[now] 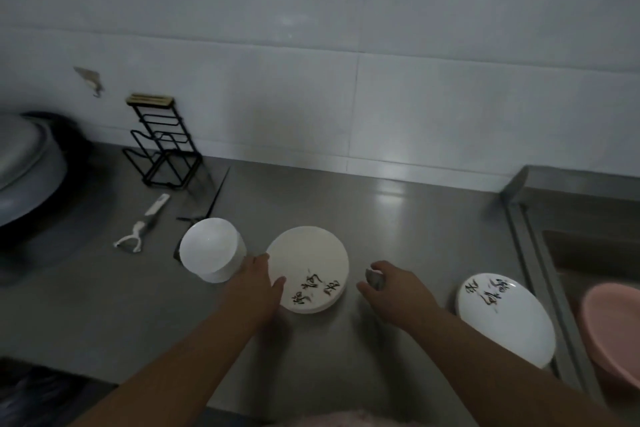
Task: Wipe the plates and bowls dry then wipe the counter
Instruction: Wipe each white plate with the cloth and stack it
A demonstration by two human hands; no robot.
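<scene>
Resting at frame centre on the steel bench (415,219), the plate stack (308,267) has the left hand (256,283) on its left rim, fingers relaxed; right hand (394,291) pinches a small grey cloth (375,278) just right of it. Bowls (211,250) sit left, another plate (505,319) lower right.

Both forearms reach forward; left hand (258,279) lies flat, right hand (394,291) curls its fingers.

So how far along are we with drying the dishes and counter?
Nothing shows as finished. In hand: the left hand touches the white stacked plates with black lettering; the right hand grips a small grey cloth. Left: white bowl, right-side lettered plates, steel counter.
</scene>
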